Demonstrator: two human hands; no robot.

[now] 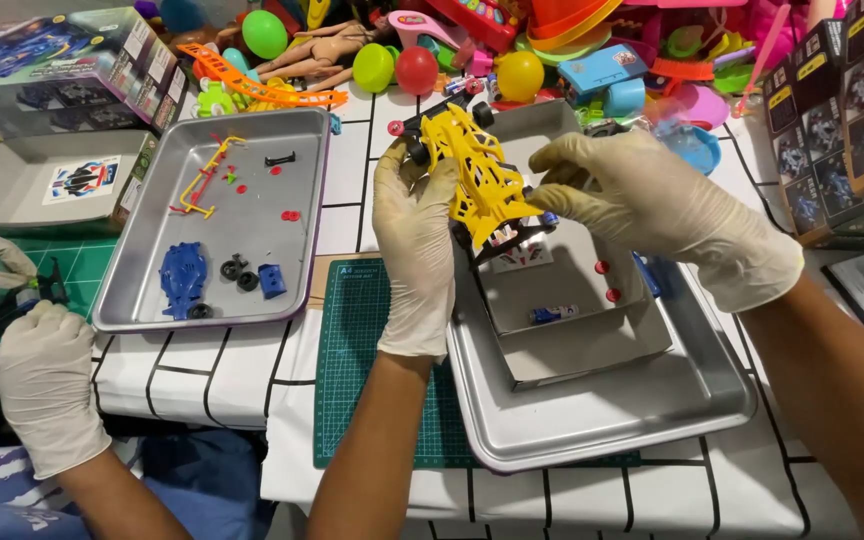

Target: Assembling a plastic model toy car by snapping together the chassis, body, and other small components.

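Above the metal tray (652,410), the left hand (414,250) and the right hand (652,205) both grip the yellow toy car (477,175) mid-assembly, fingers closed on its body, so the next move seemingly calls for steadying it and pressing parts home.
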